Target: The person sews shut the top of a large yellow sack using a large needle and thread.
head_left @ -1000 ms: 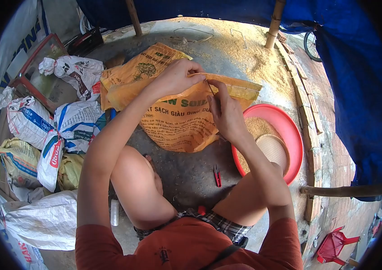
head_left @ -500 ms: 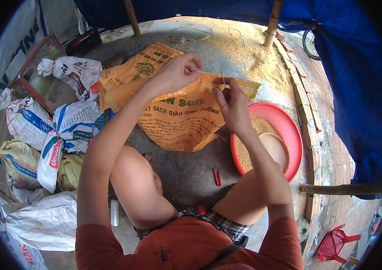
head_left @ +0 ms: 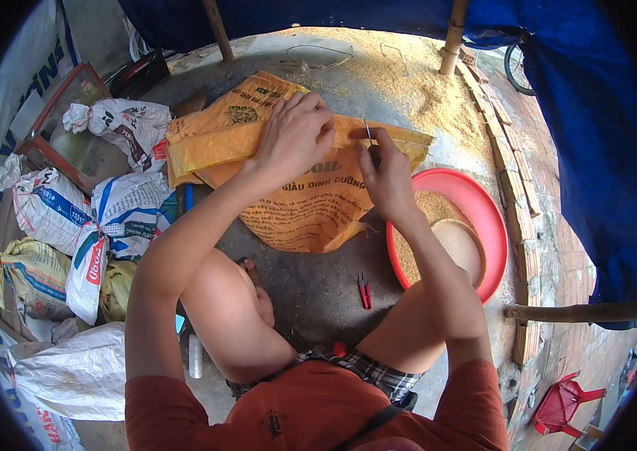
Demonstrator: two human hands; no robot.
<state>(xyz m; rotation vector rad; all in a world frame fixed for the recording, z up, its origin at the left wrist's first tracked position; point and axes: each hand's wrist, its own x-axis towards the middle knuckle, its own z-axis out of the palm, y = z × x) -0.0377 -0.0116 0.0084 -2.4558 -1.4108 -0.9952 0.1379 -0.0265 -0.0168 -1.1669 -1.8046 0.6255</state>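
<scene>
An orange printed sack (head_left: 303,214) is spread over the floor in front of me, its top edge folded into a band. My left hand (head_left: 297,131) is closed on this folded edge, fingers bent over it. In my right hand (head_left: 387,167) is an awl (head_left: 368,133), a thin metal spike with a dark handle, pointing up beside the band. The right fingers are wrapped round the handle, close to the sack's right end. Red-handled thread snips (head_left: 364,292) lie on the floor between my knees.
At my right, a red basin (head_left: 493,225) holds grain and a round sieve (head_left: 460,252). Filled white sacks (head_left: 127,210) crowd the left side. Grain (head_left: 424,90) is spread on the ground ahead, beside a brick edge (head_left: 510,177). A red stool (head_left: 565,402) is at lower right.
My left hand has turned over and come down onto the folded edge, flattening the band. The right hand has shifted slightly left and down with the awl.
</scene>
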